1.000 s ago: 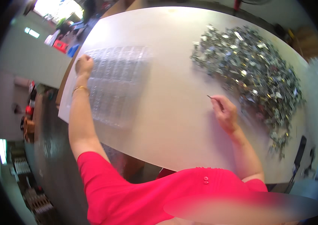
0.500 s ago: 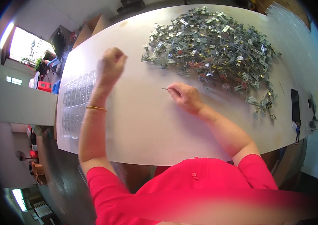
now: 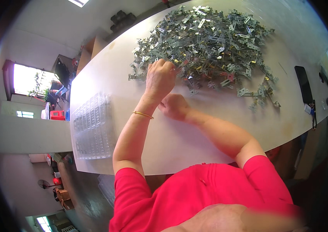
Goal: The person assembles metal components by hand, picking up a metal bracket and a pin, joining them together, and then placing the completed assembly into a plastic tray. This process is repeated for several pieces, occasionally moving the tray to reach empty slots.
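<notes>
A large heap of small stamped metal brackets (image 3: 210, 42) lies on the far part of the pale table. My left hand (image 3: 161, 79) is at the near left edge of this heap, its fingers curled down and its fingertips hidden; whatever they grip cannot be seen. Just below it, my right hand (image 3: 175, 107) is closed over the tabletop, partly behind my left wrist. What its fingers hold is out of sight. A gold bangle (image 3: 143, 115) circles my left forearm. Left of my arms, a clear plastic compartment tray (image 3: 94, 127) holds small grey pieces in some pockets.
Toward the right edge of the table (image 3: 195, 154) lie a black phone (image 3: 303, 84) and dark-handled scissors (image 3: 313, 115). A thin rod (image 3: 282, 68) rests between the heap and the phone. Clear plastic sheeting (image 3: 287, 27) covers the far right corner.
My left hand has moved right, from beside the tray to the heap's edge. My right hand has shifted slightly left; the thin metal piece that stuck out of its fingers no longer shows.
</notes>
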Demonstrator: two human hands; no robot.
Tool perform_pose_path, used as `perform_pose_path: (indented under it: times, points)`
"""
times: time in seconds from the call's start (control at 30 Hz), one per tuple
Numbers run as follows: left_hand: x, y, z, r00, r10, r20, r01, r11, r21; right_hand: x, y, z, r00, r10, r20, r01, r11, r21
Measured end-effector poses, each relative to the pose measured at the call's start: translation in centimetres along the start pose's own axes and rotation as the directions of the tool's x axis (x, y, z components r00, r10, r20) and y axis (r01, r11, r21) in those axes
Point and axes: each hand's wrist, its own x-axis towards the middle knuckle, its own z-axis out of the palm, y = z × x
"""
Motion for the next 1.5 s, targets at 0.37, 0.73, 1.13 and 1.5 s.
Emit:
perform_pose_path:
  times: [0.37,0.73,1.13,1.5]
  points:
    - [0.5,0.2,-0.1,0.997,-0.068,0.035,0.073,0.982,-0.172,0.1,0.4,0.7,0.997,-0.066,-0.042,0.065,0.997,-0.039]
    - [-5.8,-4.2,-4.0,0.829,-0.535,0.164,0.348,0.264,-0.900,0.3,0.2,0.9,0.981,0.066,-0.181,-0.024,0.975,0.221]
    - [-13.5,-7.2,-2.5,0.792,-0.337,0.510,0.559,0.062,-0.827,1.6,1.2,1.5,0.944,0.220,-0.245,0.058,0.621,0.781]
    - [-13.9,-6.2,-2.2,0.757,-0.352,0.551,0.613,0.091,-0.785,1.2,1.3,1.5,0.943,0.282,-0.174,-0.077,0.697,0.713]
